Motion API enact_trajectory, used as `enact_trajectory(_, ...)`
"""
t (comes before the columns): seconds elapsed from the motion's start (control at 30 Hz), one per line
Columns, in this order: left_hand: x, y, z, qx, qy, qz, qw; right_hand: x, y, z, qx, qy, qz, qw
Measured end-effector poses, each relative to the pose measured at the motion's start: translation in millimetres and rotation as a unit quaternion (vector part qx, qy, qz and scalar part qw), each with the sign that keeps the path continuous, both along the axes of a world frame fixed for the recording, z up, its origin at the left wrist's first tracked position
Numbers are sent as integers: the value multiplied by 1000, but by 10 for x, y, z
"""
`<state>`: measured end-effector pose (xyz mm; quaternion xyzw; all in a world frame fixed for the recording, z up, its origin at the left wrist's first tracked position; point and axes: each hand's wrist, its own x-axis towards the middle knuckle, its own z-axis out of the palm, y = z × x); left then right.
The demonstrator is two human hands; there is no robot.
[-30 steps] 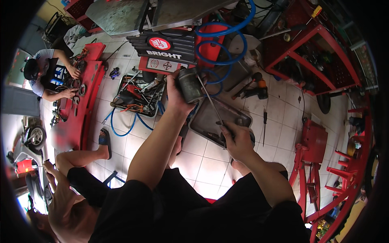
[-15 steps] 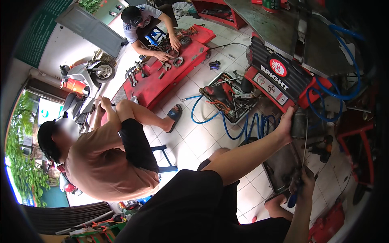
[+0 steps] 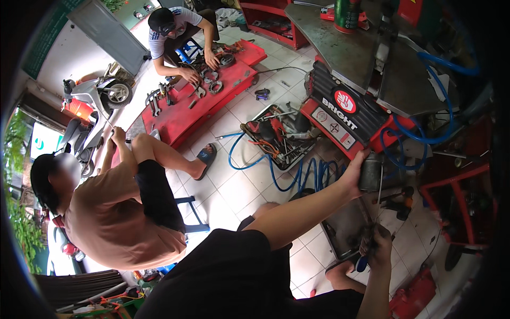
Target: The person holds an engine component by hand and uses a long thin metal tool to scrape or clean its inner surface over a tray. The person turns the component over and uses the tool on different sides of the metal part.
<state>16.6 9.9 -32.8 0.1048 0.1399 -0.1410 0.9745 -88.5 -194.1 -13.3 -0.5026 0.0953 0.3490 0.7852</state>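
Observation:
My left hand point(image 3: 355, 174) is closed against a grey metal can point(image 3: 371, 176), in front of the red and black lift; most of its fingers are hidden behind the can. Lower down on the right, my right hand point(image 3: 381, 245) grips a tool made up of a long thin metal rod point(image 3: 380, 194) and a blue handle end point(image 3: 362, 263). The rod runs up along the can's right side; I cannot tell whether it touches the can. Below the can lies a dark metal tray point(image 3: 345, 227), partly covered by my left arm.
A tray of tools point(image 3: 281, 134) and a coiled blue air hose point(image 3: 273, 173) lie ahead. At left sits a person in a brown shirt point(image 3: 122, 218). Another person point(image 3: 178, 40) handles parts at a red platform point(image 3: 186, 114). A cordless drill point(image 3: 401, 206) lies right of the can.
The whole view has shifted, so the scene sits further left. My left hand stays at the can, and my right hand still holds the rod tool, its wrist slightly turned.

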Motion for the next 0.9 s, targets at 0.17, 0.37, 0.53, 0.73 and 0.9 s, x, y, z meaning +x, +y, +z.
enact_trajectory(0.17,-30,-4,31,13,46,-27,999,-55,74,5,28,70,-40,996)
enact_trajectory(0.37,-56,-40,-64,87,17,-63,994,-138,134,-154,-137,13,1,991)
enact_trajectory(0.53,-31,-8,45,67,32,-40,996,-48,-73,-123,-16,88,29,996)
enact_trajectory(0.73,-2,56,33,83,14,20,996,-31,15,154,-2,85,16,996)
enact_trajectory(0.9,-4,104,110,88,-18,30,995,-74,-105,146,-88,-42,33,995)
